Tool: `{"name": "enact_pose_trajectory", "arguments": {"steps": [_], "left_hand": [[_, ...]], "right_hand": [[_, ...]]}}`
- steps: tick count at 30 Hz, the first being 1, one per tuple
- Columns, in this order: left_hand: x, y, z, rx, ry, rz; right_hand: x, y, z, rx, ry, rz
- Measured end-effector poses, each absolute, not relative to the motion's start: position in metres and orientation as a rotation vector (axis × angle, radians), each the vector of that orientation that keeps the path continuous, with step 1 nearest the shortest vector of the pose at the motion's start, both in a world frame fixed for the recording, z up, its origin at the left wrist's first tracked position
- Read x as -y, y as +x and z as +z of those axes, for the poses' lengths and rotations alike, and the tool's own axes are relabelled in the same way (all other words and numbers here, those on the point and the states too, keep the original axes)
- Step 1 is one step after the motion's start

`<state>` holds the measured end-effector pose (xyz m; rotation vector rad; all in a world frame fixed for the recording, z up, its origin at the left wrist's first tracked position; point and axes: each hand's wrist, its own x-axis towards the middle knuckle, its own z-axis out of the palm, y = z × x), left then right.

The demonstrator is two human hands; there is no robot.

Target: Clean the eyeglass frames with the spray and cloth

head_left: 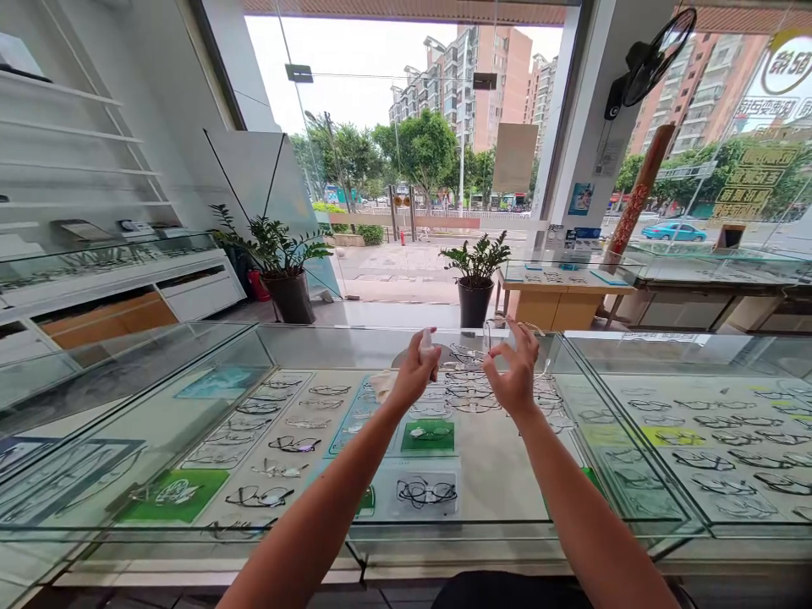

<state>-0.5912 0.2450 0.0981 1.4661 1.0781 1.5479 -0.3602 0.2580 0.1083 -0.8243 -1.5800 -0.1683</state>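
Note:
Over the glass display case (374,531), my left hand (415,369) is wrapped round a small clear spray bottle (427,340), its nozzle pointing up. My right hand (515,374) pinches a pair of glasses (488,331) between thumb and fingers. The frame is thin and partly hidden behind the fingers. A short gap separates the bottle from the glasses. Just left of my left hand lies a beige cloth (382,384). Beneath both hands, rows of eyeglasses (470,391) show through or on the glass; which of the two I cannot tell.
More glass cases stand to the left and to the right (685,423), with eyeglasses inside. Beyond the counter are two potted plants (285,254) (475,271) near a glass door. A wall fan (653,63) hangs on the pillar at the right.

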Motion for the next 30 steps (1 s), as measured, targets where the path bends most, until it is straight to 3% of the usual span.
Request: {"name": "enact_pose_trajectory", "arguments": {"steps": [19,30], "left_hand": [[-0.222,-0.581,0.095,-0.668,1.154,1.133],[-0.224,-0.580,0.095,-0.698,1.091,1.293]], "right_hand": [[-0.241,-0.375,0.111,1.633,-0.693,0.629],[-0.245,-0.375,0.110,1.591,-0.715,0.715]]}}
